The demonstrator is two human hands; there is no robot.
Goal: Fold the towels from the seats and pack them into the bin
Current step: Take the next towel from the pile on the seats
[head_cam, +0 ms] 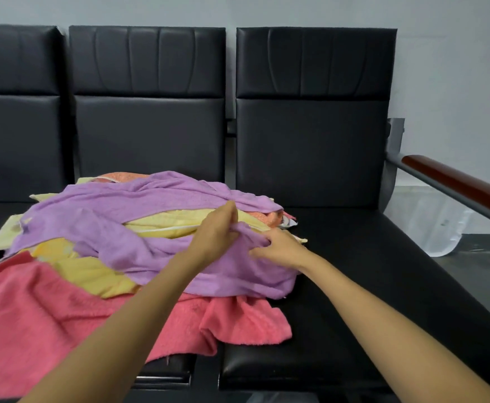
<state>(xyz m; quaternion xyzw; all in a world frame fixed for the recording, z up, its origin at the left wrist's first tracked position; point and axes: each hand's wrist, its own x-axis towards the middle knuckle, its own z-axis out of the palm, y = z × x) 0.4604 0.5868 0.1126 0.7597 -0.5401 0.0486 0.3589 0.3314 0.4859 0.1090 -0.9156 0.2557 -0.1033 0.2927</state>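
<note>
Crosswise, purple towel (139, 199) lying left-right, left hand (217, 231), right hand (278, 248) gripping it

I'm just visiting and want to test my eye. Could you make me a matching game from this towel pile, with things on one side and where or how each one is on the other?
Things:
1 purple towel
2 pink towel
3 yellow towel
4 armrest

Places or states:
A lowest in the pile, nearest the viewer
B far right, touching no towel
C held by the left hand and right hand
D tucked between two other towels

Pairs: 1-C, 2-A, 3-D, 4-B
</note>
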